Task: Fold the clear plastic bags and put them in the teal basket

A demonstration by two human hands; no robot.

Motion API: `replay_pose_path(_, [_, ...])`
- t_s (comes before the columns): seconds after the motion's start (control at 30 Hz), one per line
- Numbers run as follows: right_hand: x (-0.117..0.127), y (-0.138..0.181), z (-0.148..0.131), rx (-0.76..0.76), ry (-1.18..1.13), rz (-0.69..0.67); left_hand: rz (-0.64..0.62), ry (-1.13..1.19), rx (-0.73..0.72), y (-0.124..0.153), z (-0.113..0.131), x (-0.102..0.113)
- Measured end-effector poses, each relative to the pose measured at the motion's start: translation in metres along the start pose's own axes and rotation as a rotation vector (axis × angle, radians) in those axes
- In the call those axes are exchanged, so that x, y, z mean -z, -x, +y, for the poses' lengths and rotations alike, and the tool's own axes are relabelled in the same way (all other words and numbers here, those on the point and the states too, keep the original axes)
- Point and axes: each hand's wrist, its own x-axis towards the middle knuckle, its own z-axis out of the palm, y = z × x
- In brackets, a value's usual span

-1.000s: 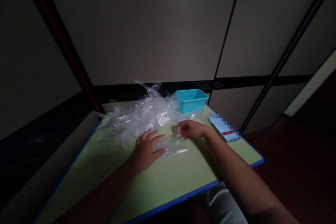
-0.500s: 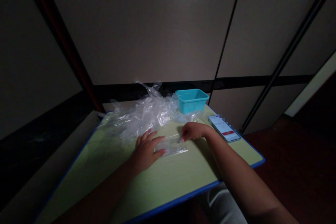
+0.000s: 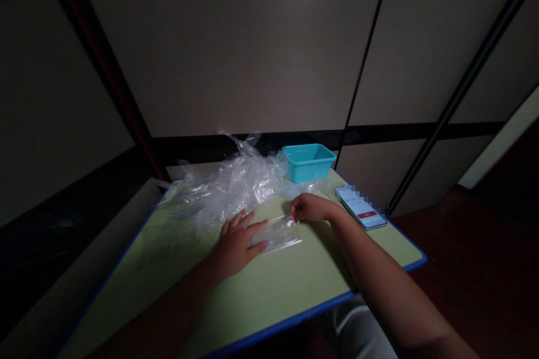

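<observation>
A small clear plastic bag (image 3: 278, 234) lies flat on the light green table (image 3: 252, 297). My left hand (image 3: 239, 240) is spread over the bag's left end, its fingers apart and pressing the plastic down. At the bag's upper right corner, my right hand (image 3: 309, 208) is closed, with the thumb and forefinger pinching the edge of the plastic. Just beyond my left hand sits a loose heap of crumpled clear plastic bags (image 3: 236, 179).
A turquoise plastic basket (image 3: 310, 165) stands at the table's far right, beside the heap. A phone with a lit screen (image 3: 361, 207) lies near the right edge, close to my right forearm. Behind the table rise cabinet panels (image 3: 252, 56).
My right hand has shifted slightly up, and the bag's upper right corner now lies at its fingertips. My left hand stays nearly where it was.
</observation>
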Motion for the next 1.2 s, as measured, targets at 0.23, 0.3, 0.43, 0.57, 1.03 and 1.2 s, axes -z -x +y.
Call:
replay_pose_path(0.23, [-0.006,-0.009,0.009,0.004,-0.189,0.015,-0.026,-0.026,-0.014,0.000,-0.001,0.000])
replay_pose_path(0.3, [-0.007,-0.010,0.009,-0.003,-0.203,0.023,-0.041,-0.027,-0.014,0.001,0.000,0.002])
replay_pose_path(0.43, [-0.009,-0.012,0.009,-0.012,-0.229,0.029,-0.057,-0.035,0.007,0.002,0.002,0.005])
replay_pose_path(0.57, [-0.012,-0.015,0.010,-0.019,-0.256,0.036,-0.063,-0.042,0.011,0.003,0.004,0.005])
replay_pose_path(1.03, [-0.013,-0.014,0.005,-0.045,-0.299,0.037,0.184,0.105,0.006,-0.009,-0.001,0.007])
replay_pose_path(1.2, [-0.014,-0.015,0.005,-0.046,-0.285,0.041,0.193,0.079,0.102,-0.011,0.001,0.003])
